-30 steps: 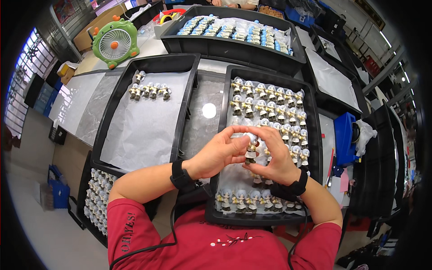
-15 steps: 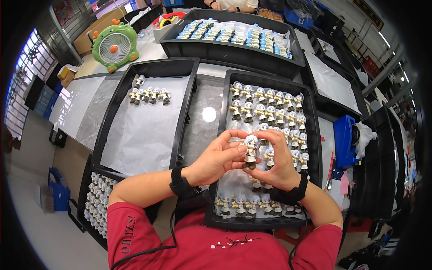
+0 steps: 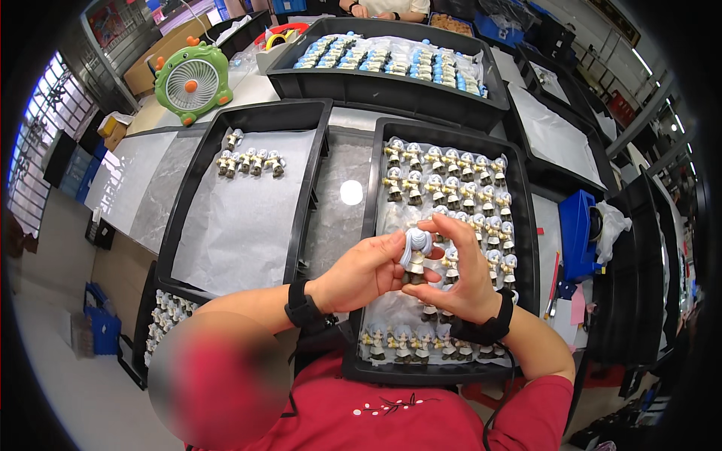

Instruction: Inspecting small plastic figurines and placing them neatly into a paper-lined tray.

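Over the right-hand tray, my left hand is closed on a small figurine with pale grey-blue hair, a white outfit and a dark base. The back of the figurine's head faces up at me. My right hand curves round the same figurine, thumb at its base and forefinger by the top of its head. Beneath my hands, the black tray holds rows of similar figurines, some hidden by my fingers. To the left, another black tray lined with white paper has several figurines in its far part.
A long black tray of blue-and-white figurines lies across the back. A green fan stands at the far left. At the right are a blue bin and stacked trays. Another person's hands show at the top edge.
The figurine has turned from its front to its back between my hands. My left thumb has shifted up to its head. Both hands stay over the right tray.
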The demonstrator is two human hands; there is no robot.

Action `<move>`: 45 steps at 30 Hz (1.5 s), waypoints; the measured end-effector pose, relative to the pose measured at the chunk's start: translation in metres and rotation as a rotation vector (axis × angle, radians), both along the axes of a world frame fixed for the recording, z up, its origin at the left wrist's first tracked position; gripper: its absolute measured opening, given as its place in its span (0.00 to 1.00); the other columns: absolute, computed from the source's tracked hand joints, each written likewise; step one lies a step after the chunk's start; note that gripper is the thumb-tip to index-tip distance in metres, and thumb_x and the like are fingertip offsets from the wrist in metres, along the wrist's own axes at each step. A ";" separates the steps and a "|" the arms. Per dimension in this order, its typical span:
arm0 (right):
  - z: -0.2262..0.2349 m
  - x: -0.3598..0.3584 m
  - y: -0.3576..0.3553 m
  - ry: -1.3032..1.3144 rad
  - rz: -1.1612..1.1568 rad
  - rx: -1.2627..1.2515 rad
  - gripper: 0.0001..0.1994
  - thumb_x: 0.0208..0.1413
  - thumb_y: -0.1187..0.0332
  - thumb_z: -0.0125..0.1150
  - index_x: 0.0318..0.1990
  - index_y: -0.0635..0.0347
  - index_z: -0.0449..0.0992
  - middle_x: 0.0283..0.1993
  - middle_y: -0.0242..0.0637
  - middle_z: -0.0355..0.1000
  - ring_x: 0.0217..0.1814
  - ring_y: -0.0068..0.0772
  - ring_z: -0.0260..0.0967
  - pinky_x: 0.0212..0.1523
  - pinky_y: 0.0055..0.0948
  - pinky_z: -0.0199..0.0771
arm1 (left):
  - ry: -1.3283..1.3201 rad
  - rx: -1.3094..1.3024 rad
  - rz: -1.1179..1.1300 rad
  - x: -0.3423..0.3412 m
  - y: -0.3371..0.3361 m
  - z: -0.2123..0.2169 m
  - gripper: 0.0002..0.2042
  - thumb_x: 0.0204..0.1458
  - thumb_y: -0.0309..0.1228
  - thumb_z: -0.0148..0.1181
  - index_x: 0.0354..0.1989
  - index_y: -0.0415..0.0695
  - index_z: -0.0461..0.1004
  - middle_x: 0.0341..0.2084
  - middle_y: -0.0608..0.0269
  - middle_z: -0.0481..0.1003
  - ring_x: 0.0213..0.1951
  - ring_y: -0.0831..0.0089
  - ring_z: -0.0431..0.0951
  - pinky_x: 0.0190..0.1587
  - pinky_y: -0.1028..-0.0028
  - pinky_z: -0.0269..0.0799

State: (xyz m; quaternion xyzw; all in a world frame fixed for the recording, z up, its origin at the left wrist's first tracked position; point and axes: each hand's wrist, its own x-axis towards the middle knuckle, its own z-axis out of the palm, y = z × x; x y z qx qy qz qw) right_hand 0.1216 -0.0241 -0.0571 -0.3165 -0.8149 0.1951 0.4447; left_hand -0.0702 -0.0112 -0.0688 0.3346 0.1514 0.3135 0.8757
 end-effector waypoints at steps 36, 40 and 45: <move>0.013 0.008 0.004 -0.043 -0.085 -0.054 0.15 0.41 0.74 0.66 0.41 0.57 0.75 0.53 0.42 0.65 0.54 0.39 0.64 0.49 0.32 0.66 | 1.257 0.734 0.861 -0.161 0.154 0.004 0.16 0.42 0.30 0.64 0.40 0.36 0.72 0.28 0.60 0.77 0.30 0.77 0.77 0.34 0.79 0.72; 0.010 0.015 0.007 -0.054 -0.134 -0.081 0.13 0.43 0.73 0.65 0.39 0.57 0.76 0.52 0.41 0.66 0.53 0.40 0.64 0.49 0.32 0.66 | 1.722 0.682 0.825 -0.147 0.175 -0.037 0.17 0.35 0.38 0.64 0.32 0.40 0.78 0.31 0.55 0.77 0.39 0.65 0.76 0.43 0.65 0.69; 0.007 0.011 0.008 -0.051 -0.148 -0.101 0.11 0.43 0.74 0.64 0.38 0.58 0.76 0.51 0.41 0.67 0.52 0.40 0.65 0.49 0.33 0.66 | 2.133 0.780 0.845 -0.143 0.182 -0.055 0.15 0.32 0.40 0.63 0.29 0.47 0.80 0.41 0.57 0.70 0.49 0.58 0.66 0.52 0.57 0.55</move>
